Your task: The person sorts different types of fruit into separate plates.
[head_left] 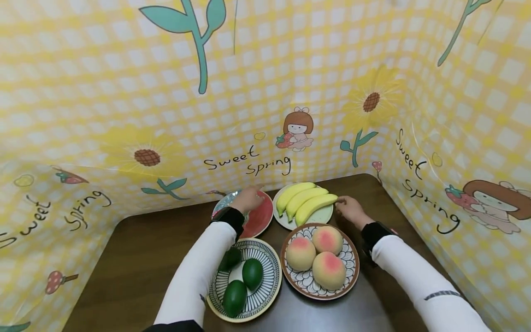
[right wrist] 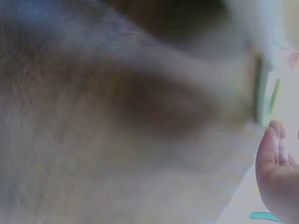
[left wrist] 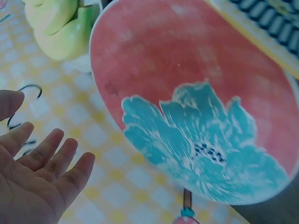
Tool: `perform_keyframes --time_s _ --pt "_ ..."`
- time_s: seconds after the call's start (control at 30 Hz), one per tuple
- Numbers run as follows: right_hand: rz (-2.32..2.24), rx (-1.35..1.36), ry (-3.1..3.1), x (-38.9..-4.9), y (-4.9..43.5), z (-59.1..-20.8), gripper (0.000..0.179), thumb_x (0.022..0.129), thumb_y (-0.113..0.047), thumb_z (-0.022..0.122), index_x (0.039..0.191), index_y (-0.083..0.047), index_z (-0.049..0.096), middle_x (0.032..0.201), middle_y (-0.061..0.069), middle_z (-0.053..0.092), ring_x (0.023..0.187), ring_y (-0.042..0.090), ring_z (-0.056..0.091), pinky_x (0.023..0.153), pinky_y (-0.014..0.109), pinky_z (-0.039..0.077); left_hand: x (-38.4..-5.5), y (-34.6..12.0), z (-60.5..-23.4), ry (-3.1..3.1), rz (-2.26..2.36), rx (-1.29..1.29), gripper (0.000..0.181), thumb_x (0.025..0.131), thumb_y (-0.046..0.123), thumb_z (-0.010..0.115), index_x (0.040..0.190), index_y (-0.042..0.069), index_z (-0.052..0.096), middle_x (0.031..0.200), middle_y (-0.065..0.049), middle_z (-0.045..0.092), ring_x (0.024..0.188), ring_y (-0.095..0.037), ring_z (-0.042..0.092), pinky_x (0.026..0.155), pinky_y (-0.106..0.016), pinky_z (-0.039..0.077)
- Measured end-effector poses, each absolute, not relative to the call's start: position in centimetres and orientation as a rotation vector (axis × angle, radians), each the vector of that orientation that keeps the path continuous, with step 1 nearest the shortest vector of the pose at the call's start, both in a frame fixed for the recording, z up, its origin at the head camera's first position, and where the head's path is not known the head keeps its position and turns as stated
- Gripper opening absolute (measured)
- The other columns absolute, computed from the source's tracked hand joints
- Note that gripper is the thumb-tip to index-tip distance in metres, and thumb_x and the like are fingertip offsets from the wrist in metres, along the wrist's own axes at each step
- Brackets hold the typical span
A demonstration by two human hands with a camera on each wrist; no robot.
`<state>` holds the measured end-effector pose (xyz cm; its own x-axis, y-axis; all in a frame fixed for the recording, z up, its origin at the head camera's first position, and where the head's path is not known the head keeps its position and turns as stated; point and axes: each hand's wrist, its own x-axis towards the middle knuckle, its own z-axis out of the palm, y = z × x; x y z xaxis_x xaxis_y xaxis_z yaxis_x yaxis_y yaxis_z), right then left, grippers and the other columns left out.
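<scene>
My left hand hovers over the red plate with a turquoise flower. In the left wrist view the same hand has its fingers spread and holds nothing, beside the plate's rim. To the right, a pale plate bears several yellow bananas. My right hand is at that plate's right side, fingertips close to a banana tip; whether they touch cannot be told. The right wrist view shows this hand with fingers extended near the plate's edge, nothing gripped.
Nearer to me, a brown-rimmed plate holds three peaches. Left of it, a striped plate holds three dark green oval fruits, one partly behind my left sleeve. A yellow checked cloth walls the brown table at the back and sides.
</scene>
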<state>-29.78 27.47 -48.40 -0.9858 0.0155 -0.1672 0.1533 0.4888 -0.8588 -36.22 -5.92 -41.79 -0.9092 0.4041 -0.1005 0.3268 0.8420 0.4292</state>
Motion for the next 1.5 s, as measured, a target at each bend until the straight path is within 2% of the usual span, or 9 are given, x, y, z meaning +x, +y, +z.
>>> perform_keyframes --time_s 0.17,0.3,0.4,0.53,0.67,0.83,0.97,1.07,1.5 --pt "-1.391 0.051 2.707 -28.8 27.7 -44.9 0.054 0.107 -0.015 0.040 0.153 0.012 0.030 0.137 0.037 0.051 0.124 0.048 0.054 0.099 0.050 0.049 -34.2 -7.6 -40.0 2.814 0.609 0.526 0.057 0.105 0.017 0.052 0.158 0.004 0.036 0.158 -0.025 0.045 0.147 -0.042 0.043 0.120 -0.053 0.037" --pt "-1.296 -0.041 2.757 -27.4 27.4 -41.9 0.059 0.109 -0.021 0.039 0.156 0.011 0.024 0.149 0.039 0.043 0.139 0.051 0.043 0.114 0.059 0.041 -32.2 -9.1 -38.1 2.837 0.580 0.565 0.060 0.105 0.022 0.054 0.159 0.005 0.034 0.161 -0.025 0.040 0.149 -0.043 0.040 0.121 -0.055 0.036" --pt "-1.290 -0.085 2.729 -25.9 27.1 -40.1 0.063 0.111 -0.027 0.038 0.160 0.008 0.017 0.157 0.037 0.034 0.146 0.052 0.035 0.118 0.062 0.035 -30.5 -11.0 -36.7 2.883 0.570 0.566 0.063 0.105 0.027 0.056 0.160 0.005 0.033 0.162 -0.025 0.038 0.150 -0.044 0.038 0.122 -0.056 0.034" --pt "-1.176 -0.172 2.800 -23.6 27.0 -38.1 0.075 0.110 -0.039 0.042 0.163 0.001 0.008 0.165 0.033 0.022 0.151 0.052 0.026 0.120 0.066 0.029 -28.1 -13.8 -35.4 2.961 0.560 0.542 0.067 0.103 0.031 0.059 0.160 0.005 0.033 0.159 -0.025 0.041 0.148 -0.046 0.040 0.120 -0.058 0.036" --pt "-0.879 -0.236 2.952 -21.9 27.3 -36.4 0.096 0.103 -0.058 0.050 0.165 -0.011 -0.005 0.172 0.025 0.004 0.155 0.056 0.005 0.116 0.080 0.013 -26.0 -16.0 -35.0 3.030 0.502 0.532 0.073 0.101 0.037 0.063 0.160 0.006 0.033 0.160 -0.026 0.040 0.148 -0.048 0.037 0.118 -0.062 0.036" --pt "-0.671 -0.253 2.963 -20.1 26.9 -35.5 0.108 0.093 -0.071 0.056 0.166 -0.023 -0.009 0.172 0.018 -0.014 0.151 0.060 -0.019 0.104 0.091 -0.007 -23.6 -17.7 -35.4 3.076 0.342 0.498 0.092 0.091 0.052 0.072 0.162 0.012 0.029 0.168 -0.025 0.024 0.156 -0.051 0.017 0.120 -0.073 0.022" --pt "-0.624 -0.285 2.922 -18.8 25.9 -36.1 0.107 0.092 -0.073 0.056 0.166 -0.025 -0.005 0.172 0.021 -0.014 0.151 0.061 -0.020 0.102 0.091 -0.012 -21.8 -18.5 -35.5 3.045 0.318 0.455 0.109 0.082 0.060 0.078 0.165 0.019 0.020 0.172 -0.025 0.006 0.157 -0.055 -0.005 0.117 -0.082 0.007" --pt "-0.620 -0.288 2.912 -18.3 25.7 -36.6 0.105 0.092 -0.073 0.056 0.166 -0.026 -0.003 0.172 0.022 -0.012 0.151 0.061 -0.019 0.103 0.091 -0.012 -21.1 -18.5 -35.3 3.032 0.337 0.448 0.114 0.080 0.062 0.079 0.166 0.022 0.016 0.172 -0.024 -0.001 0.156 -0.055 -0.012 0.115 -0.084 0.001" --pt "-0.649 -0.275 2.921 -17.1 26.2 -37.1 0.101 0.093 -0.069 0.057 0.167 -0.024 0.004 0.172 0.021 -0.010 0.152 0.060 -0.018 0.103 0.090 -0.013 -20.5 -18.3 -34.6 3.048 0.368 0.435 0.108 0.086 0.059 0.075 0.167 0.024 0.011 0.172 -0.023 -0.009 0.155 -0.053 -0.019 0.116 -0.081 -0.008"
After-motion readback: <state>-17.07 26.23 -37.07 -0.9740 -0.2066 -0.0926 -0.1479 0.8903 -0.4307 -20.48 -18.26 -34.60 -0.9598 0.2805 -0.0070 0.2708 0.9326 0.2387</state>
